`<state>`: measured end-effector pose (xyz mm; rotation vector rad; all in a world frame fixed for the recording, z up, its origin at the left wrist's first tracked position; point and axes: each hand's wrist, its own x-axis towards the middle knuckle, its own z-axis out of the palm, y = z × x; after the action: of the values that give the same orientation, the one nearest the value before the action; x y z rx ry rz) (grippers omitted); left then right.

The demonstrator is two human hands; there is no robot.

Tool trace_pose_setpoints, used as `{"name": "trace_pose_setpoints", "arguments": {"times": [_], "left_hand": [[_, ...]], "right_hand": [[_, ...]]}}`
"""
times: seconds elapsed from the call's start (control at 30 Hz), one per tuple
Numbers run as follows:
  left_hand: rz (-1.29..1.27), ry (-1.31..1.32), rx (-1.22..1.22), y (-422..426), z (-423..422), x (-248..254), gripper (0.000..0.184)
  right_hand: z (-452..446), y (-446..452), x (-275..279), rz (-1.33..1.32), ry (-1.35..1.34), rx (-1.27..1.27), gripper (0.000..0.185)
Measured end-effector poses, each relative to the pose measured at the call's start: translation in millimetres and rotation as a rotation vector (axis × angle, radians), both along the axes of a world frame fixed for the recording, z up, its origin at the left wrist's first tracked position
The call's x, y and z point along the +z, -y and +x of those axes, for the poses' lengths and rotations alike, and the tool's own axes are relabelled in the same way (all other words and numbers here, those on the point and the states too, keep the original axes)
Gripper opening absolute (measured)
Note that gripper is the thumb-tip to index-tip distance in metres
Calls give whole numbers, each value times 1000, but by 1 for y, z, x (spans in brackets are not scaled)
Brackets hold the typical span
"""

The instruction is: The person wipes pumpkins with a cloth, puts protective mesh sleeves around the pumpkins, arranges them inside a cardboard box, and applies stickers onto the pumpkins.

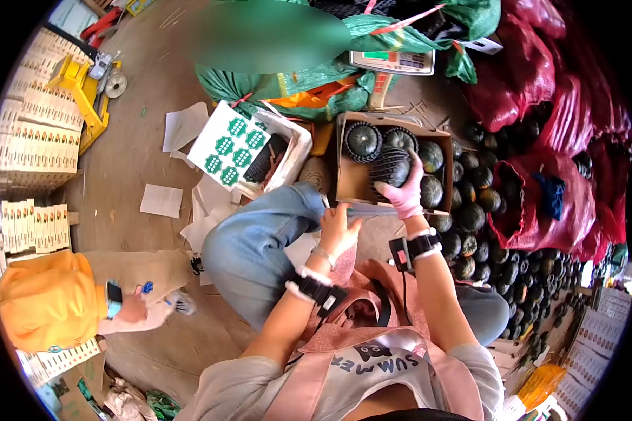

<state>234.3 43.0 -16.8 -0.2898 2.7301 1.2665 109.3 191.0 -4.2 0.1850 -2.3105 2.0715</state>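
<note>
My right hand (406, 188), in a pink glove, grips a dark green squash (388, 170) covered by a black foam net. The squash is inside an open cardboard box (340, 179), among other squashes. Two netted squashes (363, 141) sit at the far side of the box, and bare ones (430, 157) are along its right side. My left hand (339, 229) is at the near left corner of the box, fingers curled on its edge. To the left, a sheet of green stickers (237, 149) lies on a white foam box (295, 151) with black nets in it.
Many loose squashes (472, 214) and red mesh sacks (541, 203) crowd the right. A scale (400, 62) and green sacks (288, 91) stand ahead. Paper sheets (162, 201) litter the floor. Stacked cartons (45, 133) and a person in orange (53, 302) are on the left.
</note>
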Motion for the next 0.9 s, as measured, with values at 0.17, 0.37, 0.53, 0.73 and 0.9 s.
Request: {"name": "trace_pose_setpoints", "arguments": {"times": [0.17,0.37,0.53,0.73,0.9], "left_hand": [[279,59,456,5,-42,-70,59],[962,6,586,-3,-55,-120,49],[821,19,555,-5,-54,-114,43],[897,45,528,0,-52,-105,48],[1004,-44,573,-3,-49,-132,46]], "right_hand": [[-17,32,-38,468,-279,126,103],[-5,21,-30,726,-164,335,92],[-20,31,-10,976,59,541,90],[-33,51,-2,1105,275,551,86],[-9,72,-20,1125,245,178,83]]}}
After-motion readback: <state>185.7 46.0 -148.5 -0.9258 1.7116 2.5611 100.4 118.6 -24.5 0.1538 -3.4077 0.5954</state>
